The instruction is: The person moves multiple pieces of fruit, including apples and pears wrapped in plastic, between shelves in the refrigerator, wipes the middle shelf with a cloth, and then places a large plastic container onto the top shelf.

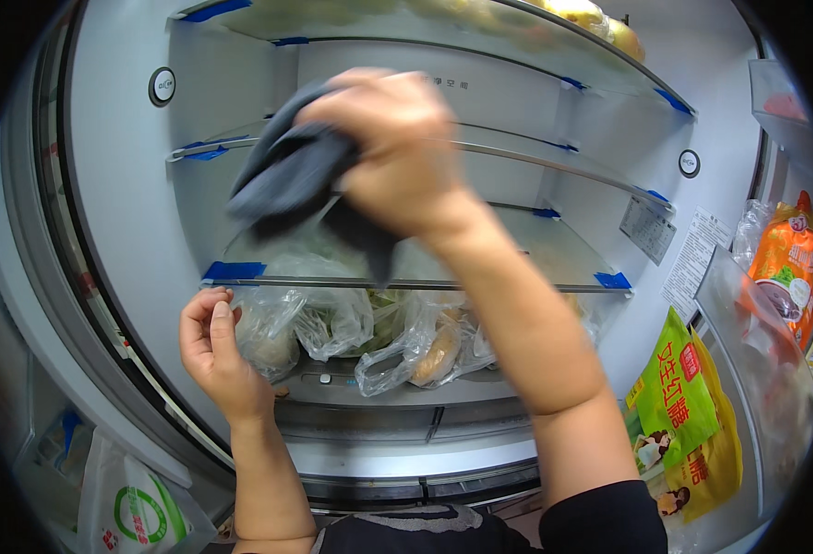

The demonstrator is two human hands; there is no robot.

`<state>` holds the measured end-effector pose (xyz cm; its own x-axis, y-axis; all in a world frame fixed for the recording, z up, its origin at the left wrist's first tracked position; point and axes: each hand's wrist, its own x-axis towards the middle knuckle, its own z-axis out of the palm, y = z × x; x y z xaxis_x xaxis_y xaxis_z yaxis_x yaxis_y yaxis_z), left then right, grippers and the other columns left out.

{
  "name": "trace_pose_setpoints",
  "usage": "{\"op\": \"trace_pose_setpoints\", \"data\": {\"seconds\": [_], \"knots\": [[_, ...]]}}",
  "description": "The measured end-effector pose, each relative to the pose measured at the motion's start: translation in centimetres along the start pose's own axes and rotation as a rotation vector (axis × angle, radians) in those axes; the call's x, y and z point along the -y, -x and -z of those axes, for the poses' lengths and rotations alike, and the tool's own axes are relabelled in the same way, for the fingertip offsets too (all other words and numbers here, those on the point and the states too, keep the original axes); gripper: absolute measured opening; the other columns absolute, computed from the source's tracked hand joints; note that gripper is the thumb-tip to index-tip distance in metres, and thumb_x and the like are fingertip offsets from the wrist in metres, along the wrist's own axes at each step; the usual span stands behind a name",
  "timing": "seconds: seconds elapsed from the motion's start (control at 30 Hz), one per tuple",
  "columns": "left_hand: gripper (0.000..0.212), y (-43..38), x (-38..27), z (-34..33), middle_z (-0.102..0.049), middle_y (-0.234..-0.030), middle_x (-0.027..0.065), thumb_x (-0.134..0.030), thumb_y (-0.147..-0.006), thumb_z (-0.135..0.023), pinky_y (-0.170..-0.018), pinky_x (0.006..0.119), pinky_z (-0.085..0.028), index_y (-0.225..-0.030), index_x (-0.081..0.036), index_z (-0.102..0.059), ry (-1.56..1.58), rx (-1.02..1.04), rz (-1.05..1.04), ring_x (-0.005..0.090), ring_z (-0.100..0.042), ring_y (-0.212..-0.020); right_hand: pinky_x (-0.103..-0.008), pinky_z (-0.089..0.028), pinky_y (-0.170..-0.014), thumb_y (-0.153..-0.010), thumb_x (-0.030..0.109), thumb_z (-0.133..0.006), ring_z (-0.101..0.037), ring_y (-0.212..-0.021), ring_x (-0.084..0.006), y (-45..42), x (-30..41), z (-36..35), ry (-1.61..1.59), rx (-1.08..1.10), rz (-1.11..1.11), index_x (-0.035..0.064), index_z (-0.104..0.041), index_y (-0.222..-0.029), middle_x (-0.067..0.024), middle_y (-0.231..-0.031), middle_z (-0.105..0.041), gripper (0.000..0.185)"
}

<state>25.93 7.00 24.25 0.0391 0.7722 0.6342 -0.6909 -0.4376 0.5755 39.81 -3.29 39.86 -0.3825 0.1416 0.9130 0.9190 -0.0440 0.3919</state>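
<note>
My right hand (pixel 399 145) is closed around a dark grey cloth (pixel 295 176), which hangs from it in folds and is blurred. It is raised in front of the middle glass shelf (pixel 552 166) of an open refrigerator. My left hand (pixel 216 346) is beside the left front corner of the lower glass shelf (pixel 406 284), fingers bent and thumb up, with nothing visible in it. Whether its fingertips touch the shelf edge, I cannot tell. Blue tape (pixel 236 270) is stuck on the shelf corners.
Clear plastic bags of produce (pixel 337 325) lie under the lower shelf. Fruit (pixel 586 17) sits on the top shelf. The right door bins (pixel 752 388) hold a green food pouch (pixel 680 388) and an orange package (pixel 787 263). A white plastic bag (pixel 129 502) is at the lower left.
</note>
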Motion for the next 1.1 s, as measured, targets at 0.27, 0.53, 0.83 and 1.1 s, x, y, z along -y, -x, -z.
{"op": "trace_pose_setpoints", "data": {"seconds": [0.27, 0.53, 0.83, 1.1], "knots": [[0.010, 1.3, -0.7, 0.9, -0.056, -0.097, 0.0040, -0.010, -0.086, -0.050, -0.079, 0.027, -0.039, -0.092, -0.005, -0.057, 0.004, 0.041, 0.000, 0.0124, -0.052, -0.092, -0.0308, -0.044, -0.082, -0.066, 0.007, -0.051, -0.061, -0.092, -0.0270, 7.8, -16.2, 21.4, 0.514, 0.043, -0.970, 0.0145, -0.064, -0.104, -0.0129, -0.096, -0.065, 0.041], [0.010, 2.4, -0.1, 1.4, -0.057, -0.094, 0.0030, -0.010, -0.086, -0.051, -0.077, 0.026, -0.041, -0.091, -0.005, -0.058, -0.030, 0.068, 0.023, 0.0116, -0.052, -0.090, -0.0359, -0.046, -0.080, -0.064, 0.012, -0.049, -0.060, -0.090, -0.0325, 4.4, -6.5, 9.7, 0.517, 0.101, -0.874, 0.0190, -0.065, -0.101, -0.0138, -0.093, -0.065, 0.041], [0.008, 5.4, -0.7, 2.0, -0.056, -0.091, 0.0038, -0.005, -0.084, -0.054, -0.076, 0.023, -0.041, -0.090, -0.002, -0.056, -0.051, 0.222, 0.191, 0.0103, -0.051, -0.084, -0.0232, -0.044, -0.075, -0.062, -0.009, -0.041, -0.056, -0.078, -0.0137, 3.9, 0.8, 1.4, -0.616, 0.324, -0.512, 0.0031, -0.064, -0.097, -0.0058, -0.086, -0.064, 0.043], [0.015, 8.8, -2.4, 3.9, -0.056, -0.094, 0.0102, -0.012, -0.077, -0.063, -0.070, 0.027, -0.045, -0.087, -0.002, -0.059, -0.352, 0.592, 0.015, 0.0187, -0.055, -0.084, -0.0242, -0.041, -0.083, -0.070, -0.005, -0.045, -0.057, -0.089, -0.0153, 7.2, -1.0, 0.1, -0.354, 0.040, -0.761, 0.0019, -0.064, -0.096, -0.0080, -0.093, -0.064, 0.033]]}}
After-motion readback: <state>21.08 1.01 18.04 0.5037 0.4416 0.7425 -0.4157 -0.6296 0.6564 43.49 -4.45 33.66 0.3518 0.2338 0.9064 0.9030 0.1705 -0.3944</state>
